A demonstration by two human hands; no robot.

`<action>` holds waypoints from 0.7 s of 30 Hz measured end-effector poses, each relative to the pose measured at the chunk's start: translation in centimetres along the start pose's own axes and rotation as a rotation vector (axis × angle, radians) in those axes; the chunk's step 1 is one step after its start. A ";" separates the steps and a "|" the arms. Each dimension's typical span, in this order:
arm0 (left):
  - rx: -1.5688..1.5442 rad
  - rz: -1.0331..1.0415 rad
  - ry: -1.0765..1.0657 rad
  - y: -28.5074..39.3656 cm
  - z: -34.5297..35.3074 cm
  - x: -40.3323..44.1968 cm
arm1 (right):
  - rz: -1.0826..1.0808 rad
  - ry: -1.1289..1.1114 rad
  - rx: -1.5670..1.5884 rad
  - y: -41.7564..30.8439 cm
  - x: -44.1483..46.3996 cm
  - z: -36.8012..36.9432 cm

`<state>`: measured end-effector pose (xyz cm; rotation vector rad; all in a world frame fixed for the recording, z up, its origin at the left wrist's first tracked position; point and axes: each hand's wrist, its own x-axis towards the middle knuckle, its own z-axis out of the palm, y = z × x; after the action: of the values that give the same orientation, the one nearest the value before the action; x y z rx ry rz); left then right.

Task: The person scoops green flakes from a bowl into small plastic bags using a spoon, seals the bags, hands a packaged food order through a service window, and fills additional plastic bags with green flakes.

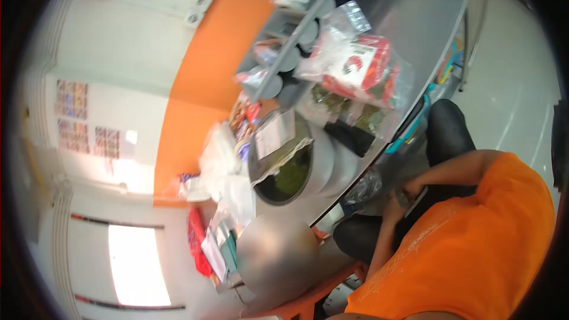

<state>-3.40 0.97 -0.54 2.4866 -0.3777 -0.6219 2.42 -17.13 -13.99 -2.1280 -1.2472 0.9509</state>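
Observation:
The view is tilted, with my orange shirt at the lower right. My right hand [413, 188] is closed, low over my lap, beside a dark flat object [417, 201] with a pale edge. Touching or nearly touching it, my left hand [394, 207] has its fingers curled. What either hand holds is too small and blurred to make out. Both hands are below the table edge, between my knees, near a crumpled clear plastic bag [364, 186].
On the metal table [424, 24] stand a large pot [320, 157] with green contents, a grey divided tray [284, 44], a red-and-white plastic package [361, 68] and white bags [222, 169]. A blurred round shape [277, 255] is near the bottom.

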 end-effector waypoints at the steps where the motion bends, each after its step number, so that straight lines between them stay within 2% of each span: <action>1: -0.055 0.027 0.080 -0.3 1.3 -0.5 | -0.036 -0.016 0.003 1.0 1.0 2.0; 2: -0.139 0.091 0.171 0.6 3.7 0.8 | -0.079 -0.012 0.037 2.1 2.2 3.9; 4: -0.254 0.160 0.011 -4.4 10.8 5.5 | -0.131 0.045 0.346 0.9 0.0 2.0; 5: -0.276 0.164 -0.012 -2.7 9.3 5.7 | -0.164 0.068 0.497 0.9 -0.9 1.5; 6: -0.311 0.167 -0.041 -1.6 6.6 4.9 | -0.162 0.194 0.456 -1.4 -2.1 -0.1; 7: -0.358 0.163 -0.046 -1.4 6.3 4.6 | 0.136 0.015 0.328 -1.3 -2.9 -0.6; 8: -0.385 0.164 -0.054 -0.9 5.5 4.6 | 0.214 0.083 0.322 -6.2 -5.5 -4.6; 9: -0.401 0.166 -0.048 -0.7 4.8 4.7 | 0.312 0.061 0.165 -8.9 -6.2 -6.9; 11: -0.418 0.161 -0.033 -1.0 4.0 3.8 | 0.170 0.144 0.211 -4.4 -5.8 -6.2; 12: -0.428 0.144 -0.033 -1.4 3.8 2.8 | 0.087 0.195 0.272 -4.2 -4.9 -3.5; 14: -0.474 0.098 -0.030 -0.9 3.6 1.8 | 0.242 0.145 0.232 -6.0 -6.6 -5.4; 16: -0.534 0.055 -0.004 -1.1 3.7 1.3 | 0.255 0.168 0.237 -3.5 -4.6 -3.7; 19: -0.614 0.013 0.039 -2.4 3.8 1.3 | 0.376 0.019 0.479 -9.1 -7.3 -8.8; 21: -0.641 -0.028 0.004 -1.6 3.0 1.2 | 0.278 -0.111 -0.016 -13.3 -9.6 -12.0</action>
<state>-3.64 0.49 -4.15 1.8810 -0.1119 -0.6295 1.20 -20.33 6.02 -2.3299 -1.0281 1.1925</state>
